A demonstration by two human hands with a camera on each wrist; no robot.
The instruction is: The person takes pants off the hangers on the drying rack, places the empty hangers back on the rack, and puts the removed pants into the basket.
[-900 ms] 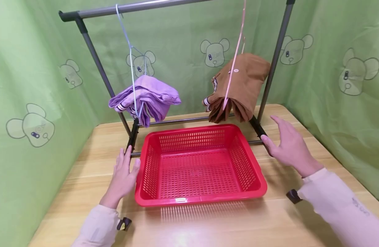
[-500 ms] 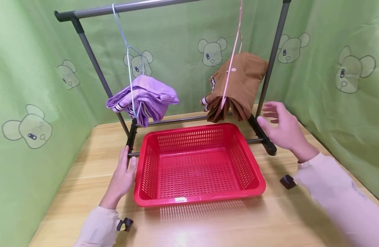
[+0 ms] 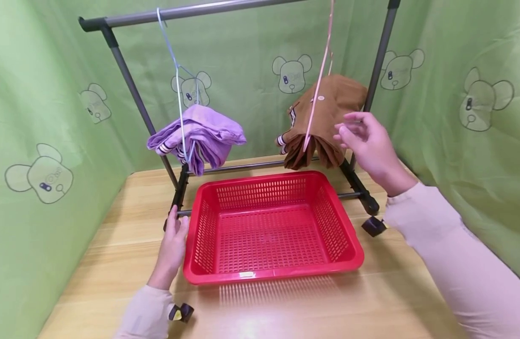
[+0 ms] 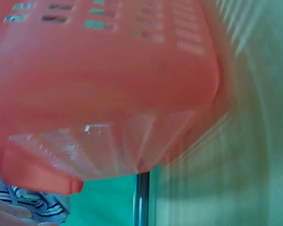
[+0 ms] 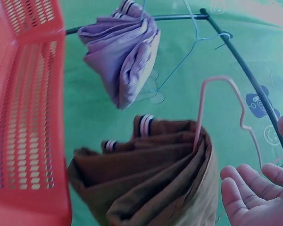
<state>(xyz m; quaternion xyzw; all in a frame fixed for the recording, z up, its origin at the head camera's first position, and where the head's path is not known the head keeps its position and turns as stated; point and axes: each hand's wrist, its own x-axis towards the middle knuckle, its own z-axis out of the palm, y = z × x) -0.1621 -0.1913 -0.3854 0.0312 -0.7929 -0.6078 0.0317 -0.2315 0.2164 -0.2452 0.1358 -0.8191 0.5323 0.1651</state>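
A folded brown garment [image 3: 327,117] with striped trim hangs over a pink hanger [image 3: 319,84] on the right of the rack. My right hand [image 3: 372,146] is raised just to its right, fingers loosely bent and holding nothing; the right wrist view shows a small gap between fingers and cloth. To the left, a folded purple garment [image 3: 204,134] hangs on a blue hanger [image 3: 177,80]. Below both stands a red plastic basket [image 3: 274,273] with perforated walls and nothing inside. My left hand [image 3: 172,247] is beside its left wall, fingers straight; whether they touch the wall I cannot tell.
A grey metal rack [image 3: 132,87] spans the back, its black feet [image 3: 355,186] resting on the wooden table [image 3: 103,278]. Green curtains [image 3: 243,56] printed with bear heads enclose the back and sides. A dark wrist camera [image 3: 373,226] sits under the right sleeve.
My right hand has risen from beside the rack's right foot and moved left, up to the brown garment. The left hand has stayed by the basket, shifting slightly. Garments and basket keep their places.
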